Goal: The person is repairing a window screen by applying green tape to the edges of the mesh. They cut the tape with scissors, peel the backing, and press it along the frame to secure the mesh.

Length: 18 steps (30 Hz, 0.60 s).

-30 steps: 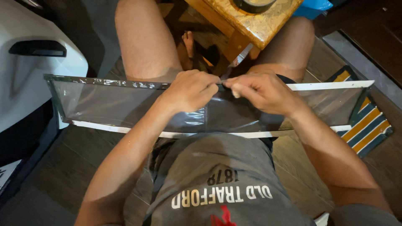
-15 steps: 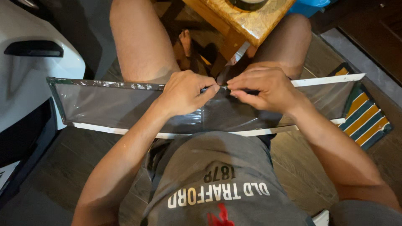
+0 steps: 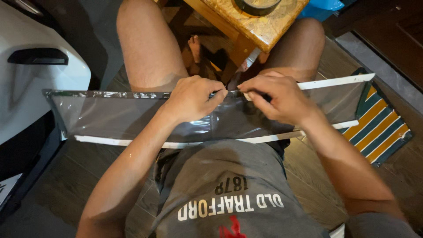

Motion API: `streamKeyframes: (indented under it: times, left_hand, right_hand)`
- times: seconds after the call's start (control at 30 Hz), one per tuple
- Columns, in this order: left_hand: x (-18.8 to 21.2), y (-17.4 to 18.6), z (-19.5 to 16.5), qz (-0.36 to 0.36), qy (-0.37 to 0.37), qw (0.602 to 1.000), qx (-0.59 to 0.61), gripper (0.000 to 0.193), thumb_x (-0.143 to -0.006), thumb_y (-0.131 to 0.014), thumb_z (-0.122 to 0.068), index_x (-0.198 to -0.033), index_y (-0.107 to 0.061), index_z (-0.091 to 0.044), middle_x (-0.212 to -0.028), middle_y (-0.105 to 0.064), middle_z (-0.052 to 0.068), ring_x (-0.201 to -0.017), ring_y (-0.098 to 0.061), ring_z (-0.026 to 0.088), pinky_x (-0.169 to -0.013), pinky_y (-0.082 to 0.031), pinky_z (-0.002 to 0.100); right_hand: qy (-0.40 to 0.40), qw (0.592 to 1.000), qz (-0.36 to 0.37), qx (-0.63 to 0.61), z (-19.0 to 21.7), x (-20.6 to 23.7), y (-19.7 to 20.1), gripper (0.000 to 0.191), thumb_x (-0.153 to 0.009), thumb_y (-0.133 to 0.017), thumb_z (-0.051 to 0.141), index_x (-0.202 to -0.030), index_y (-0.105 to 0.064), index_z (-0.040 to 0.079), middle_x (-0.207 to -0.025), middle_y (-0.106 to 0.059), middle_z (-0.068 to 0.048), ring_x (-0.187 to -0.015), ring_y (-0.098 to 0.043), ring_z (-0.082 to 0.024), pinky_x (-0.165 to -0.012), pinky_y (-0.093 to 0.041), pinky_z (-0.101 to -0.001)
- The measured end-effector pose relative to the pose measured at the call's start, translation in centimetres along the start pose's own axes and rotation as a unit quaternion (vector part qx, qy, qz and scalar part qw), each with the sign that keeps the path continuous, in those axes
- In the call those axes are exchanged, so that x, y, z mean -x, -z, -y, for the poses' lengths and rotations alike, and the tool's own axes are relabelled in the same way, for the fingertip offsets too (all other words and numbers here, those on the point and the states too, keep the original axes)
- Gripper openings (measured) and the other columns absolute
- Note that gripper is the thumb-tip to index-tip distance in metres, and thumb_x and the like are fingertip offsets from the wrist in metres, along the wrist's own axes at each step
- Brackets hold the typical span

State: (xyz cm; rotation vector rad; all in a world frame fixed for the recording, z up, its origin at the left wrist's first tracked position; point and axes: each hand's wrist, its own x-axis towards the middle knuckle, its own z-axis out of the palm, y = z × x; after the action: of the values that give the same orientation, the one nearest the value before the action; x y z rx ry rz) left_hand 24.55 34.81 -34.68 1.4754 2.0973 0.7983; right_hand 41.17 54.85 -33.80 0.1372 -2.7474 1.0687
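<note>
A long strip of clear, dark-tinted plastic film (image 3: 110,117) lies across my lap, with a white edge band along its near side and along its far right side. My left hand (image 3: 191,99) pinches the film's top edge near the middle. My right hand (image 3: 275,97) pinches the same top edge just to the right, fingertips almost touching the left hand's. The film's far left top edge looks shiny and bare, while the white band (image 3: 335,82) still runs along the top on the right.
A small wooden stool (image 3: 260,26) with a marbled yellow top stands between my knees, with a round roll (image 3: 257,4) on it. A white appliance (image 3: 31,79) is at the left. A striped mat (image 3: 381,128) lies on the dark floor at the right.
Both hands stay pinched at the middle of the film's top edge. The view has shifted slightly and the film sits a little higher across my lap.
</note>
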Motion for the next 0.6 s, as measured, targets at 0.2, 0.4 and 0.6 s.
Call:
streamKeyframes:
  times: [0.2, 0.4, 0.6]
  left_hand:
    - [0.0, -0.2, 0.6, 0.001, 0.005, 1.0, 0.001, 0.023, -0.096, -0.061, -0.03, -0.091, -0.076, -0.013, -0.078, -0.072, 0.016, -0.079, -0.067, 0.042, -0.072, -0.049, 0.056]
    - [-0.2, -0.6, 0.6, -0.014, -0.014, 1.0, -0.005, 0.022, -0.094, -0.062, -0.029, -0.091, -0.076, -0.013, -0.08, -0.072, 0.017, -0.079, -0.067, 0.042, -0.07, -0.049, 0.057]
    - [-0.1, -0.4, -0.1, -0.008, -0.001, 1.0, 0.01, 0.02, -0.094, -0.063, -0.029, -0.09, -0.075, -0.014, -0.072, -0.069, 0.015, -0.07, -0.068, 0.039, -0.064, -0.05, 0.054]
  right_hand:
    - [-0.047, 0.998, -0.021, 0.023, 0.7, -0.2, -1.3, 0.016, -0.103, -0.062, 0.016, -0.112, -0.074, 0.009, -0.094, -0.075, -0.005, -0.094, -0.07, -0.028, -0.09, -0.052, -0.0417]
    - [-0.05, 0.997, -0.041, 0.045, 0.3, -1.1, -1.3, 0.024, -0.091, -0.079, 0.032, -0.095, -0.07, 0.01, -0.09, -0.072, -0.009, -0.091, -0.067, -0.032, -0.08, -0.051, -0.0426]
    - [-0.091, 0.996, -0.015, 0.006, 0.3, -2.0, -0.3, 0.032, -0.084, -0.085, 0.028, -0.087, -0.063, 0.006, -0.078, -0.067, -0.008, -0.079, -0.065, -0.029, -0.07, -0.049, -0.0399]
